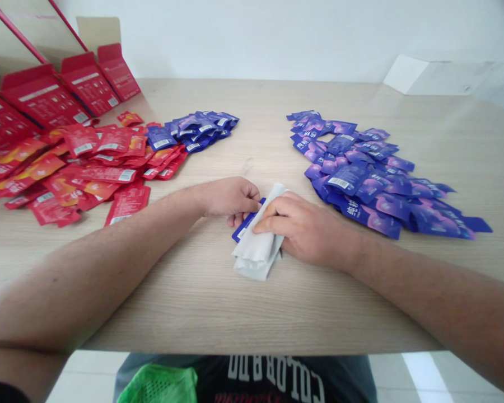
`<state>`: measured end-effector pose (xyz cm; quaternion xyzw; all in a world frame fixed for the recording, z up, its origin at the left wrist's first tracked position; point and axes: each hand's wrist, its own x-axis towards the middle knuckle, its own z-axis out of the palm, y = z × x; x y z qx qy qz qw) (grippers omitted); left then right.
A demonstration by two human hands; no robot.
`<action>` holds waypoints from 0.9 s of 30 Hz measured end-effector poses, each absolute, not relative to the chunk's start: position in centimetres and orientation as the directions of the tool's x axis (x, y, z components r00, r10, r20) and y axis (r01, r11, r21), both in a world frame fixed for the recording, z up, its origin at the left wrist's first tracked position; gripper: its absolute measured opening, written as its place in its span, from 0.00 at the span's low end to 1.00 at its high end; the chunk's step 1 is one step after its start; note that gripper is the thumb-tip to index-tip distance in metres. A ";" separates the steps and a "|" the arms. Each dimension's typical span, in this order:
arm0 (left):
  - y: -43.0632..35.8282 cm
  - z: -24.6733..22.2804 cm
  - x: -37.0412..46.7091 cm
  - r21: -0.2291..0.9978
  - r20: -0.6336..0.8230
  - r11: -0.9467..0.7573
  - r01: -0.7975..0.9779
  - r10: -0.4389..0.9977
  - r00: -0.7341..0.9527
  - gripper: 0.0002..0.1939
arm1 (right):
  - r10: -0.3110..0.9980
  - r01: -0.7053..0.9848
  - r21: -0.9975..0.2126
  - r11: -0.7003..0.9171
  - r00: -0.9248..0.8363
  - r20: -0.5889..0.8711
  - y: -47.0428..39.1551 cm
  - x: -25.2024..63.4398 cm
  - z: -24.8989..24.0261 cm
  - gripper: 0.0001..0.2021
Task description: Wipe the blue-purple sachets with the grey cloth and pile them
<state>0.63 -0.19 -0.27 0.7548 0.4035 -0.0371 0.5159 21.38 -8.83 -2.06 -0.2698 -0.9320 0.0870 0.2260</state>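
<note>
Two bare hands nearly meet above a pale wooden table. Right hand (304, 226): closed, gripping a folded white bundle (255, 246) between thumb and fingers. Left hand (231, 197): curled, thumb and fingertips touching a narrow dark-blue packet (241, 229); whether it pinches firmly, I cannot tell. The packet lies between the hands, along the bundle's left side, partly hidden by it; whether it sits inside or beneath is unclear. Both run lengthwise on one slant, from near left to far right. The left hand is nearer the packet's exposed edge; the right comes at the bundle from the right.

Beyond, a heap of red sachets (96, 168) spreads left, with a smaller purple cluster (204, 130) at its far right; a larger purple heap (373, 179) lies right. Farther off stand open red cartons (88, 81), left, and a white box (428, 75), right.
</note>
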 end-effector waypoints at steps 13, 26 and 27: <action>-0.2 -0.2 0.5 0.756 -0.464 -0.154 0.637 0.561 0.686 0.03 | 0.525 0.451 -0.273 0.850 -0.772 0.360 -8.6 21.4 -2.1 0.15; -0.2 -0.2 0.5 0.754 -0.469 -0.153 0.639 0.556 0.686 0.04 | 0.580 0.511 -0.275 0.814 -0.721 0.378 -8.3 21.6 -2.4 0.19; -0.2 -0.2 0.5 0.752 -0.473 -0.151 0.641 0.554 0.685 0.04 | 0.597 0.527 -0.280 0.802 -0.703 0.387 -8.2 21.7 -2.4 0.21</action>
